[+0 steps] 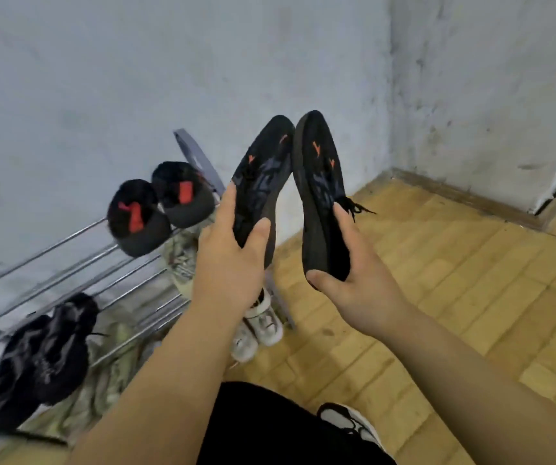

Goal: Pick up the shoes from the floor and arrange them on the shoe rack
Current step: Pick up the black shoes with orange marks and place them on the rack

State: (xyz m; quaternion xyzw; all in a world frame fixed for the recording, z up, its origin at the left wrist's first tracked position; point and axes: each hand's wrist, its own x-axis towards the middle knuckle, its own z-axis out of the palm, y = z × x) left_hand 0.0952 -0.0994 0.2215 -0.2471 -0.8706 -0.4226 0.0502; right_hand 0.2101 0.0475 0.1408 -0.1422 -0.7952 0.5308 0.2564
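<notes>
I hold a pair of black shoes with orange marks in the air, toes up and nearly touching. My left hand (229, 256) grips the heel of the left black shoe (263, 169). My right hand (347, 280) grips the heel of the right black shoe (320, 176), whose lace dangles. The metal shoe rack (78, 260) stands below and to the left, against the wall. On its top tier sit two black shoes with red insoles (159, 206) and another dark pair (41, 350) nearer me.
Pale greenish shoes (182, 260) lie on a lower tier, and white shoes (259, 327) sit at the rack's foot. The wooden floor (437, 297) spreads to the right up to a wall corner. My own foot in a white and black shoe (350, 424) is at the bottom.
</notes>
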